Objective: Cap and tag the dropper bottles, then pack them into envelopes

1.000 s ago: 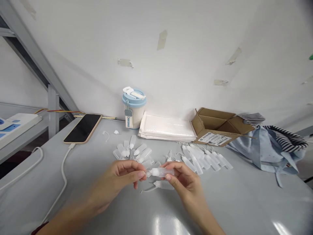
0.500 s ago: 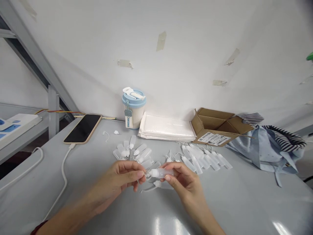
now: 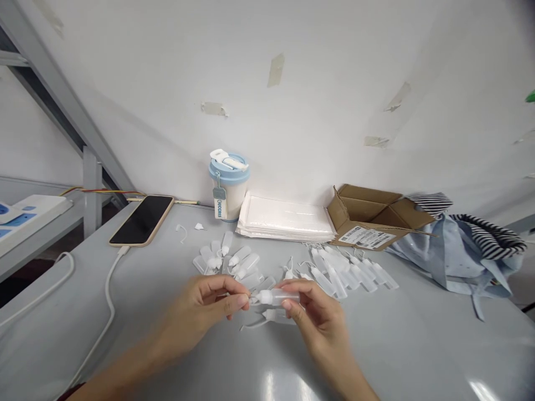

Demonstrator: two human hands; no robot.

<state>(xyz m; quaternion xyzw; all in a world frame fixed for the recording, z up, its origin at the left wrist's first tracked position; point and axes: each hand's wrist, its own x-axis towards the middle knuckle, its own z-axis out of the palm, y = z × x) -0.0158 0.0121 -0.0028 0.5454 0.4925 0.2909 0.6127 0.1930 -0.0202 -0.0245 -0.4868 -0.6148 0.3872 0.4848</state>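
Observation:
A small translucent squeeze bottle (image 3: 278, 297) lies sideways between my hands, its white cap end toward the left. My right hand (image 3: 320, 317) is closed around the bottle's body with thumb and fingers. At the tip, my left hand (image 3: 217, 303) pinches something thin and pale that my fingertips mostly cover. Just below, another small bottle (image 3: 278, 316) with a curved white tube rests on the table. Behind my left hand is a loose cluster of small bottles (image 3: 246, 264). To the right lies a second group of capped bottles (image 3: 346, 273) with thin tubes.
A phone (image 3: 142, 220) on a white cable lies at left. Along the wall stand a blue-lidded cup (image 3: 232, 192), a stack of white padded envelopes (image 3: 286, 217) and an open cardboard box (image 3: 368, 220). A blue cloth bag (image 3: 447, 256) sits at right. A loose white cap (image 3: 199, 226) lies near the phone.
My left fingers have shifted slightly at the bottle's tip and are drawn closer together. The bottle has moved a touch to the right; everything else stays about the same.

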